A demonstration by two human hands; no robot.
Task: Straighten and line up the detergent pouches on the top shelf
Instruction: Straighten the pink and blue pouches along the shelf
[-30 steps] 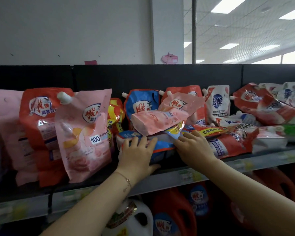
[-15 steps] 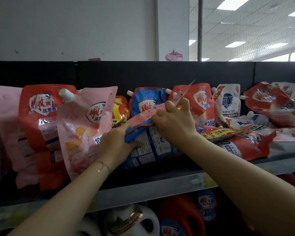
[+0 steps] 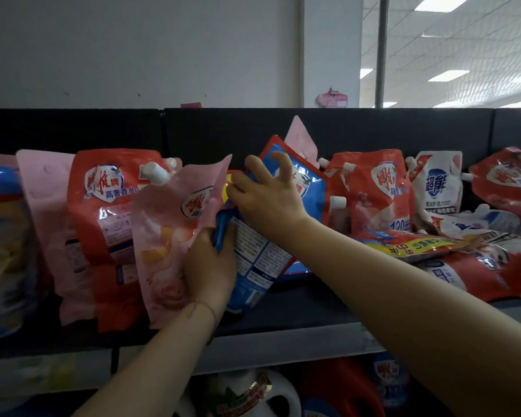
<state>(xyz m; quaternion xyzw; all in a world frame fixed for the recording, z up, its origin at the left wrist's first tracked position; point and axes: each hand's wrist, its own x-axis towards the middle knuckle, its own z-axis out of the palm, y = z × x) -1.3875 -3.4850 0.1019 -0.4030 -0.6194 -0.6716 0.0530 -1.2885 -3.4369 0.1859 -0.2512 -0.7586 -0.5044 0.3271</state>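
The blue pouch (image 3: 253, 266) leans mid-shelf (image 3: 283, 308), between a pink pouch (image 3: 169, 236) on its left and a red pouch (image 3: 373, 194) on its right. The left hand (image 3: 208, 266) grips its lower left edge; the right hand (image 3: 265, 200), fingers spread, presses its top. She should seat the base flat, then tip it upright.
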